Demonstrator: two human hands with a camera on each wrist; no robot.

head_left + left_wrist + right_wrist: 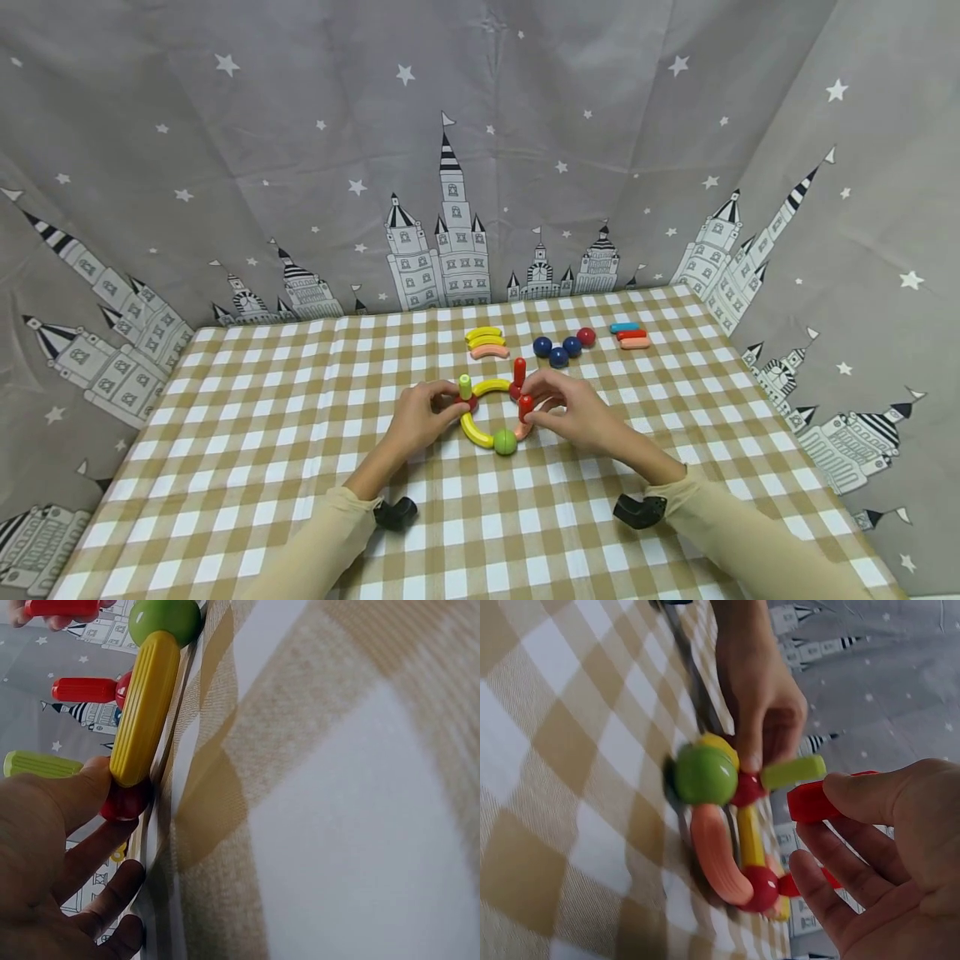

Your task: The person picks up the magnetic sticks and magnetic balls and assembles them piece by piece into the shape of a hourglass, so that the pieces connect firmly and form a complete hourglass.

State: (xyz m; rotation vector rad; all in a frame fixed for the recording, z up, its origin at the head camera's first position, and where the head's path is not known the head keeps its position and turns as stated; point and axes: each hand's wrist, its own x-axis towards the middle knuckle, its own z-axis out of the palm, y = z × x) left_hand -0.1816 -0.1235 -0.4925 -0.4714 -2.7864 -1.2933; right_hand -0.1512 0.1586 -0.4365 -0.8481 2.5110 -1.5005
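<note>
A ring of curved sticks and balls lies on the table. It has yellow curved sticks (476, 432), a salmon curved stick (718, 851), a green ball (505, 442) and two red balls. My left hand (420, 414) pinches the left red ball (126, 801), from which a light green straight stick (465, 387) stands up. An upright red stick (520, 372) rises from the other red ball (762, 889). Between thumb and fingers, my right hand (573, 408) holds a second red stick (810, 802), raised over the ring's right side.
Behind the ring lie yellow and salmon curved sticks (483, 333), several dark blue balls (558, 357) and a red ball (586, 337). Blue, red and salmon straight sticks (628, 335) lie further right. A checked cloth (262, 467) covers the table; a grey castle-print curtain (300, 167) hangs behind.
</note>
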